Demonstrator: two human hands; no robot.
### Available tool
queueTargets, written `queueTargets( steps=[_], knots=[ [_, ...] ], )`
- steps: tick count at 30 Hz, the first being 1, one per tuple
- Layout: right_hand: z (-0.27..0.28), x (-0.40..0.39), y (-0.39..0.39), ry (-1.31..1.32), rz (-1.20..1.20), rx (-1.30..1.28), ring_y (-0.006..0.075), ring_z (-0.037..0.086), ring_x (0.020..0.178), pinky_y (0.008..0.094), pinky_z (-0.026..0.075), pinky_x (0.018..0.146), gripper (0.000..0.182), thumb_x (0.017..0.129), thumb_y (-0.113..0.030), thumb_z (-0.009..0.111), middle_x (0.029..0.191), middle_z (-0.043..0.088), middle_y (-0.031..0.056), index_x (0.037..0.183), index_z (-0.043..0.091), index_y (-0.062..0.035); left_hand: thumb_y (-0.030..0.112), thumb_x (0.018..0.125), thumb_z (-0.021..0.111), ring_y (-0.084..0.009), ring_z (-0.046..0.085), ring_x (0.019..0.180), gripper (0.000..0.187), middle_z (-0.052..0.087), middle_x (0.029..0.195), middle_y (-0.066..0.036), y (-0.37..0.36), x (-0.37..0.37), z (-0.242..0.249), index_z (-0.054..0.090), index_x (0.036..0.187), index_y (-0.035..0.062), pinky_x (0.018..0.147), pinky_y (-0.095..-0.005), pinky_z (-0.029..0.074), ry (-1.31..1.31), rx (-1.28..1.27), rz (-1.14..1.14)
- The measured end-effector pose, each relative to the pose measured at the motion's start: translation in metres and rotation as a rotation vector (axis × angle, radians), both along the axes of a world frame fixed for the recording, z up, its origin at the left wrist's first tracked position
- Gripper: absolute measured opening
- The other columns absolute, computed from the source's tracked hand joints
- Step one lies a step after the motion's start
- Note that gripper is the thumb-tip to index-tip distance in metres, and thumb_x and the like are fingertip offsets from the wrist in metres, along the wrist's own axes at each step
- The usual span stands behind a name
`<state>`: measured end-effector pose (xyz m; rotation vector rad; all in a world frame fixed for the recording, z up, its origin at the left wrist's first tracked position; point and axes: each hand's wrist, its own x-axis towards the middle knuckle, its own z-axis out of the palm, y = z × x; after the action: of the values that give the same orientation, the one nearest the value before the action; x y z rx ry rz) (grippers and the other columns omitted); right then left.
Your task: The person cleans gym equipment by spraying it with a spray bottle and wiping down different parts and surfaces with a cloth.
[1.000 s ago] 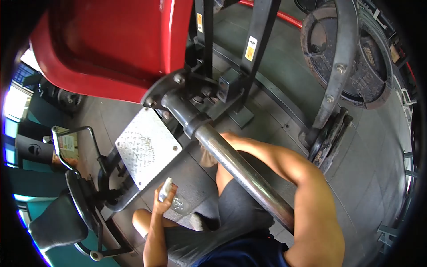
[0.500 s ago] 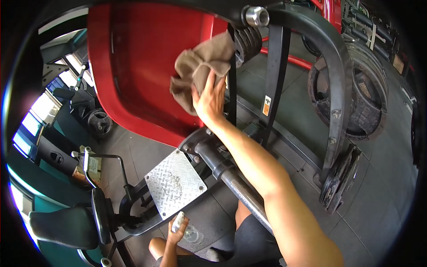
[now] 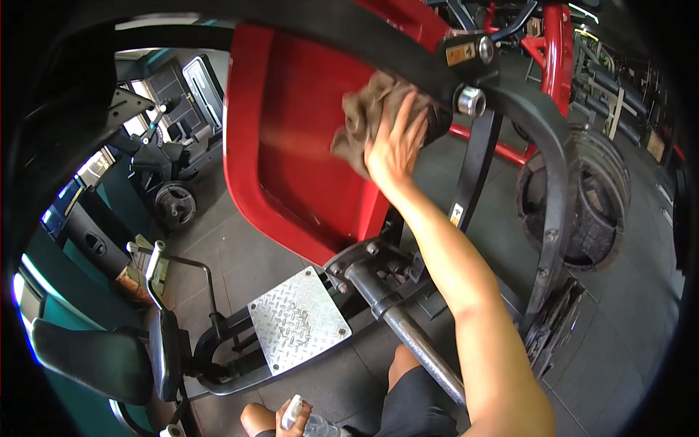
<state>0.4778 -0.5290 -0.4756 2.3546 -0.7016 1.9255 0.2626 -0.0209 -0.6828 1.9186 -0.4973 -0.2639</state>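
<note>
My right hand point(image 3: 397, 149) presses a bunched brown cloth point(image 3: 358, 120) against the right side of a red panel point(image 3: 313, 138) on a gym machine. Its fingers are spread over the cloth, whose far part passes behind a black frame bar point(image 3: 378, 36). Low in the view, my left hand point(image 3: 293, 422) is wrapped round a spray bottle point(image 3: 320, 426) with a white trigger head and a clear body. The bottle is near my bent knees. A diamond-plate metal footplate point(image 3: 298, 320) lies between my left hand and the red panel.
A bare metal bar point(image 3: 422, 349) slants between my right arm and the footplate. Weight plates point(image 3: 582, 204) hang on the right behind a curved black frame. A black padded seat point(image 3: 91, 360) is at lower left, with a bent handle point(image 3: 182, 258) above it.
My right hand and the cloth have moved up along the panel's right side. The view has shifted, so the panel appears further right. The spray bottle stays in my left hand.
</note>
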Motion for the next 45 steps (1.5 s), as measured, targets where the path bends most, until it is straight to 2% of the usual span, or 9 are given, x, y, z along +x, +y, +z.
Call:
queueTargets(
  steps=[5,8,11,14,22,27,37,41,45],
  knots=[
    [0.046,0.027,-0.042,-0.05,0.218,-0.09,0.0639,0.022,0.139,0.0693,0.023,0.113,0.075,0.087,-0.039,0.065,0.155,0.028,0.0351,0.143,0.045,0.0077,0.014,0.096,0.057,-0.024,0.062,0.079,0.018,0.066,0.087,-0.01,0.028,0.009,-0.021,0.065,0.098,-0.0024,0.074,-0.0361,0.05,-0.209,0.056,-0.012],
    [0.117,0.046,-0.031,-0.329,0.239,0.054,0.0582,0.029,0.138,0.0653,0.026,0.113,0.072,0.089,-0.04,0.063,0.15,0.035,0.0361,0.139,0.047,0.0092,0.021,0.095,0.061,-0.0274,0.063,0.092,0.025,0.068,0.102,-0.015,0.053,0.044,-0.063,0.067,0.105,-0.0015,0.081,-0.039,0.052,0.716,-0.704,0.292],
    [0.134,0.092,-0.027,-0.477,0.139,-0.082,0.0516,0.044,0.129,0.0586,0.034,0.109,0.057,0.093,-0.037,0.063,0.137,0.049,0.0346,0.129,0.057,0.0061,0.034,0.084,0.077,-0.0324,0.067,0.078,0.038,0.072,0.092,-0.018,-0.002,0.051,0.019,0.071,0.108,0.0047,0.069,-0.0411,0.052,-0.708,0.359,0.253],
    [0.104,0.066,-0.019,-0.383,0.403,-0.207,0.0486,0.058,0.113,0.0518,0.043,0.103,0.046,0.096,-0.035,0.06,0.12,0.063,0.0293,0.121,0.063,0.0037,-0.002,0.078,0.067,-0.03,0.052,0.055,0.008,0.053,0.066,-0.012,-0.095,0.08,0.178,0.062,0.076,0.0038,0.052,-0.0413,0.043,-0.805,0.231,-0.172],
    [0.038,0.111,-0.101,-0.914,1.745,0.789,0.0296,0.062,0.117,0.041,0.047,0.105,0.044,0.101,-0.035,0.051,0.127,0.064,0.0166,0.129,0.06,-0.0025,0.015,0.088,0.065,-0.0313,0.061,0.059,0.022,0.062,0.069,-0.018,-0.285,0.18,0.352,0.068,0.1,-0.0038,0.061,-0.0399,0.05,-1.104,-0.205,0.045],
    [0.043,0.085,-0.097,-0.543,0.858,-0.044,0.0237,0.063,0.117,0.0372,0.049,0.102,0.037,0.09,-0.014,0.07,0.128,0.066,0.0113,0.126,0.064,-0.0028,0.023,0.083,0.067,-0.044,0.07,0.074,0.027,0.067,0.071,-0.025,-0.348,0.205,0.387,0.068,0.075,-0.0019,0.07,-0.0473,0.057,-1.095,-0.164,0.226],
    [0.05,0.079,-0.085,-0.571,1.045,0.226,0.0241,0.065,0.107,0.0367,0.053,0.092,0.029,0.1,-0.014,0.058,0.12,0.067,0.0137,0.122,0.064,0.0029,0.033,0.078,0.069,-0.0433,0.072,0.078,0.039,0.07,0.079,-0.028,-0.335,0.227,0.298,0.071,0.075,-0.0054,0.074,-0.0457,0.061,-0.821,0.275,0.188],
    [0.081,0.057,-0.05,-0.569,0.921,0.084,0.0395,0.063,0.112,0.0495,0.046,0.1,0.037,0.095,-0.024,0.059,0.121,0.065,0.0251,0.121,0.065,0.0018,0.02,0.086,0.07,-0.0406,0.063,0.06,0.018,0.061,0.067,-0.02,-0.275,0.178,0.216,0.065,0.083,0.0037,0.056,-0.0476,0.049,-0.953,-0.183,-0.017],
    [0.127,0.073,0.027,-0.399,0.211,0.138,0.0489,0.045,0.129,0.0579,0.032,0.11,0.045,0.094,-0.028,0.06,0.134,0.054,0.03,0.123,0.062,0.0069,0.011,0.088,0.068,-0.034,0.061,0.062,0.01,0.059,0.07,-0.018,-0.181,0.093,0.167,0.065,0.089,0.0017,0.057,-0.043,0.046,-0.671,0.03,-0.126]
  ],
)
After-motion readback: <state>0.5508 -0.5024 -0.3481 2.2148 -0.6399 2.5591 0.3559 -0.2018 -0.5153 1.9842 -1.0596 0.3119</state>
